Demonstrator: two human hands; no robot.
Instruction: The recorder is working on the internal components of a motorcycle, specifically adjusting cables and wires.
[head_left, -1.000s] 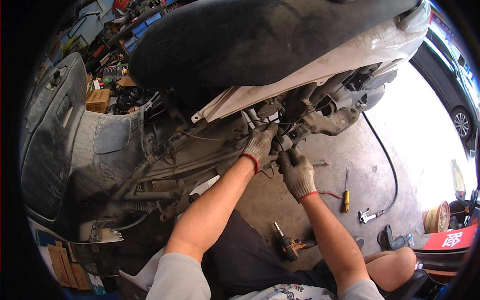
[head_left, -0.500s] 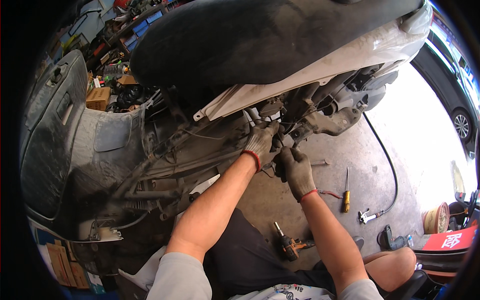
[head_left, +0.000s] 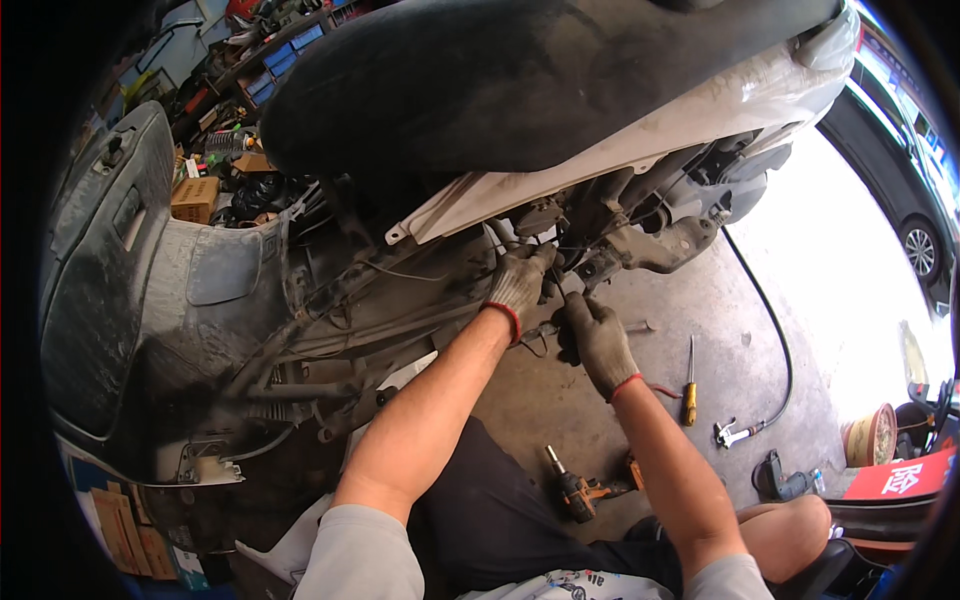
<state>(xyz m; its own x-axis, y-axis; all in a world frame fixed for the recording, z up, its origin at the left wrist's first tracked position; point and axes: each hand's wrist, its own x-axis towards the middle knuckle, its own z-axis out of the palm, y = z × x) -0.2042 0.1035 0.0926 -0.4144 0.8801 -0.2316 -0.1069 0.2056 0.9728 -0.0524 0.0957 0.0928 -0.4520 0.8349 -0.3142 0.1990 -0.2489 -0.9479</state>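
Observation:
A partly stripped scooter fills the upper view, with a black seat (head_left: pixel 430 90), a white side panel (head_left: pixel 600 160) and bare frame parts. Under the panel, my left hand (head_left: pixel 522 280), in a grey work glove with a red cuff, is closed among the wires and metal parts. A thin dark cable (head_left: pixel 559 284) runs from its fingertips to my right hand (head_left: pixel 603 345). The right hand wears the same kind of glove, and its thumb and fingers pinch the cable. The cable's ends are hidden by the gloves and frame.
On the concrete lie a yellow-handled screwdriver (head_left: pixel 690 385), a cordless driver (head_left: pixel 578 492) with a socket, and an air hose (head_left: pixel 780 320) with a white-metal end fitting. A grey tool (head_left: pixel 785 480) lies farther right. The footboard panel (head_left: pixel 210 270) stands at left. A dark car (head_left: pixel 900 190) is parked beyond.
My right hand has shifted slightly right and down, away from the left one, exposing more of the cable. The left hand stays nearly in place.

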